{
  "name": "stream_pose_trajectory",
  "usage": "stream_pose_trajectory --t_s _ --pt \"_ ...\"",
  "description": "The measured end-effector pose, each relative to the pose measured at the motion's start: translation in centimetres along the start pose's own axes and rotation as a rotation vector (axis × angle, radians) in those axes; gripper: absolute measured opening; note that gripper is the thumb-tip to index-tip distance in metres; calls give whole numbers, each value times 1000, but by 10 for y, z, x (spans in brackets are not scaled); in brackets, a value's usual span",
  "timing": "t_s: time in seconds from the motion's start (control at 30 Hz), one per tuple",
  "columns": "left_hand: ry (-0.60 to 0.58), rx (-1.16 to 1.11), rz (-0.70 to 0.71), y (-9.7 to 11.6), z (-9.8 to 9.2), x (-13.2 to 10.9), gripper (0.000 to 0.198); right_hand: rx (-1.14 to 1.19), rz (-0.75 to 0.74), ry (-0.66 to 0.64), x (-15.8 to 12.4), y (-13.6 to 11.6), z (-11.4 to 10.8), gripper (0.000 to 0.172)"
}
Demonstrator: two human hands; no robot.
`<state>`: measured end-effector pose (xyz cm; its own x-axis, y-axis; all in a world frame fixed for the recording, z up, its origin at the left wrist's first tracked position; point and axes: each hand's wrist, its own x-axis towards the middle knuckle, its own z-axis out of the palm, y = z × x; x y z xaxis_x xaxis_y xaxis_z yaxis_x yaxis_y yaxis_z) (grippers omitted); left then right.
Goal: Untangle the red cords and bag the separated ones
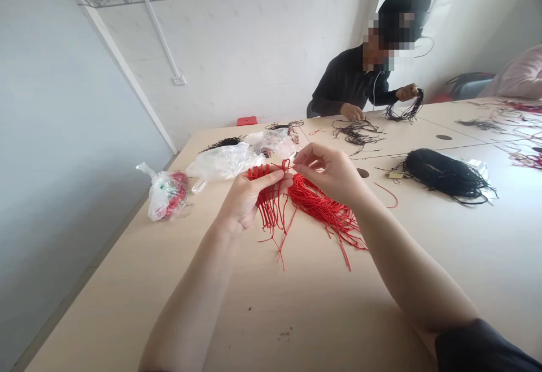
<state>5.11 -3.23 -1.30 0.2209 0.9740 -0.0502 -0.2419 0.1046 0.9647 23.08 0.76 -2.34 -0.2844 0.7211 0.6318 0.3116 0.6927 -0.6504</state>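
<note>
My left hand [249, 194] is closed on a bunch of red knotted cords [270, 208], thumb on top, with the loose ends hanging below the fingers. Small loops stand up at the bunch's upper edge. Just to the right, my right hand [324, 170] pinches a thin red cord end close to those loops. Its fingertips nearly meet the left fingers. Under and behind my right hand, a larger bundle of red cords [324, 208] lies on the table, its ends fanned toward the lower right.
On the table [254, 315] lie white plastic bags [224, 163], a bag with red cord [163, 194], a black cord bundle [444, 174] and a loose red strand [389, 194]. Across the table a person in black [351, 81] handles black cords [404, 109]. A pink sleeve [520, 78] shows at right.
</note>
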Motion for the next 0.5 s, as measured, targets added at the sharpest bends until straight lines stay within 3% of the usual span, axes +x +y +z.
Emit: stream_pose_trajectory --t_s 0.23,0.4,0.5 --pt "-2 13 -31 -1 -2 0 35 -29 -181 -72 1 -6 -6 22" --pt "-13 21 -62 -1 -3 -1 34 -30 -177 -90 2 -4 -10 21" --pt "-21 29 -86 -1 -2 -2 35 -2 -194 -181 1 -5 -14 30"
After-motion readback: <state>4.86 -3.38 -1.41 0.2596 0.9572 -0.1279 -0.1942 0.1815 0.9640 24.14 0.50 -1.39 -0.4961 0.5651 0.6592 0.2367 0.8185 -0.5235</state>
